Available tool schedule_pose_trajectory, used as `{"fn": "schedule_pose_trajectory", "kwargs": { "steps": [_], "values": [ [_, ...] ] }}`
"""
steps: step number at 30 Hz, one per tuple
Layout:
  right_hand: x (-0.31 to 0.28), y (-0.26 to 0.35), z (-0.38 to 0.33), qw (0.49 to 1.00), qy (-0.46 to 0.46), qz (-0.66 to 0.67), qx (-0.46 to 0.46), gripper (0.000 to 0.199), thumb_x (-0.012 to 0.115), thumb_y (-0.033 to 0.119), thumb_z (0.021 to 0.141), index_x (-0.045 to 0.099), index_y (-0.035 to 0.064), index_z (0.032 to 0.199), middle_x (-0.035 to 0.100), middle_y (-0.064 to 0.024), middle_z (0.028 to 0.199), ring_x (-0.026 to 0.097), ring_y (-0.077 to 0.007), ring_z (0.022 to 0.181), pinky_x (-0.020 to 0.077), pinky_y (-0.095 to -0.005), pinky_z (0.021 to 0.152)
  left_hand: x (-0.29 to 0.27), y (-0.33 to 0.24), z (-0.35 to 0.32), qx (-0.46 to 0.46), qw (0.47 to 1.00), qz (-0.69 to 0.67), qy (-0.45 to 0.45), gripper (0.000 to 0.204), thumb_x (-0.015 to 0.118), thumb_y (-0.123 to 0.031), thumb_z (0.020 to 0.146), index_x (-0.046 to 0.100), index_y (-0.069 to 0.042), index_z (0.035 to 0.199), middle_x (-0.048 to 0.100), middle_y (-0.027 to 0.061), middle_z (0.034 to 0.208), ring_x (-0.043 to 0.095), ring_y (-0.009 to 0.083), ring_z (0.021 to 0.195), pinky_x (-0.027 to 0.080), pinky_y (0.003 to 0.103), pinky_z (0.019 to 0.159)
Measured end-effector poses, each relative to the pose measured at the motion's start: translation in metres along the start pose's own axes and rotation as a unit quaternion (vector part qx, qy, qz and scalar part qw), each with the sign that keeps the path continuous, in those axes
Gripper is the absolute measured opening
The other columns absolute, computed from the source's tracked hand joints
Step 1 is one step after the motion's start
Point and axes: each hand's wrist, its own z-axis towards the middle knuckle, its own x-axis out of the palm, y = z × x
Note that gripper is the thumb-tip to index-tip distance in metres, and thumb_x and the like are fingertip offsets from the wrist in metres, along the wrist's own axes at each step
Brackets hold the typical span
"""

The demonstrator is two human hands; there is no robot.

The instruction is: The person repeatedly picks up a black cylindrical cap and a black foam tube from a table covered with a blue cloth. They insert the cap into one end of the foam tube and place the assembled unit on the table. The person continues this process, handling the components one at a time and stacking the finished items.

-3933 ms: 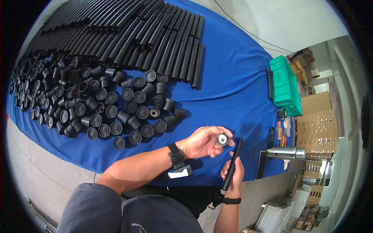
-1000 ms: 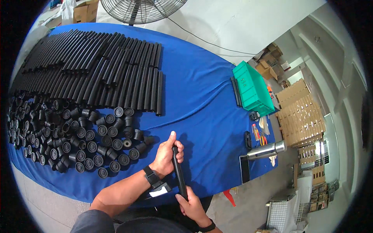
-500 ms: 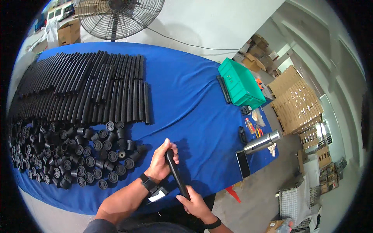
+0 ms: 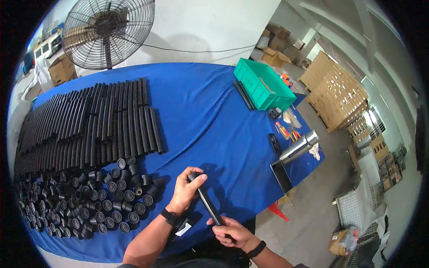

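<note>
A long black tube (image 4: 209,204) runs slantwise between my hands above the blue table's (image 4: 210,107) near edge. My left hand (image 4: 185,192) closes over its upper end, where a short black cap (image 4: 193,177) sits on the tube. My right hand (image 4: 232,231) grips the lower end near my body. A heap of short black caps (image 4: 85,198) lies just left of my left hand. Behind it, long black tubes (image 4: 85,125) lie in a row side by side.
A green crate (image 4: 263,85) stands at the table's far right, with a metal flask (image 4: 298,147), a dark flat tray (image 4: 281,175) and small tools near the right edge. A large fan (image 4: 108,33), cardboard boxes (image 4: 61,69) and wooden pallets (image 4: 333,89) surround the table.
Earlier my left hand held a loose cap beside the tube in my right hand. Now the cap sits on the tube's upper end and both hands grip the tube. My view has tilted up.
</note>
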Motion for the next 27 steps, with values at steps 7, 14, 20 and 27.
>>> {"fn": "schedule_pose_trajectory", "kwargs": {
  "steps": [7, 14, 20, 27],
  "values": [
    [-0.005, -0.007, 0.002, 1.000, -0.002, -0.009, -0.010, 0.034, 0.059, 0.013, 0.101, 0.049, 0.0050, 0.133, 0.044, 0.0029, 0.072, 0.045, -0.0056, 0.048, 0.0347, -0.0212, 0.036, 0.000, 0.017, 0.005, 0.040, 0.998, 0.045, -0.037, 0.019, 0.076, -0.018, 0.089, 0.065, -0.005, 0.098, 0.051, -0.0052, 0.076, 0.043, 0.0052, 0.066, 0.037, 0.024, 0.058],
    [0.005, -0.001, 0.000, 1.000, 0.011, 0.009, -0.003, 0.035, 0.058, 0.014, 0.102, 0.048, 0.0026, 0.133, 0.043, 0.0021, 0.071, 0.043, -0.0056, 0.047, 0.0337, -0.0197, 0.036, -0.009, 0.022, 0.009, 0.050, 0.998, 0.032, -0.017, 0.017, 0.073, -0.016, 0.092, 0.065, -0.005, 0.101, 0.058, -0.0018, 0.079, 0.048, 0.0063, 0.066, 0.039, 0.023, 0.058],
    [-0.001, -0.009, -0.002, 0.975, 0.134, 0.178, 0.013, 0.033, 0.054, 0.021, 0.105, 0.048, 0.0032, 0.132, 0.046, 0.0003, 0.072, 0.044, -0.0070, 0.045, 0.0348, -0.0211, 0.034, -0.006, 0.013, 0.005, 0.008, 0.993, -0.110, 0.042, 0.012, 0.069, -0.018, 0.096, 0.065, -0.008, 0.102, 0.062, 0.0019, 0.071, 0.047, 0.0062, 0.048, 0.033, 0.021, 0.040],
    [0.021, 0.000, -0.001, 0.999, -0.039, 0.007, 0.037, 0.024, 0.057, 0.015, 0.102, 0.052, 0.0052, 0.123, 0.043, 0.0003, 0.071, 0.043, -0.0084, 0.046, 0.0336, -0.0241, 0.038, -0.011, 0.033, 0.009, 0.030, 0.990, -0.137, -0.011, 0.011, 0.070, -0.018, 0.095, 0.066, -0.008, 0.096, 0.062, -0.0002, 0.071, 0.053, 0.0071, 0.055, 0.038, 0.023, 0.048]
  ]
}}
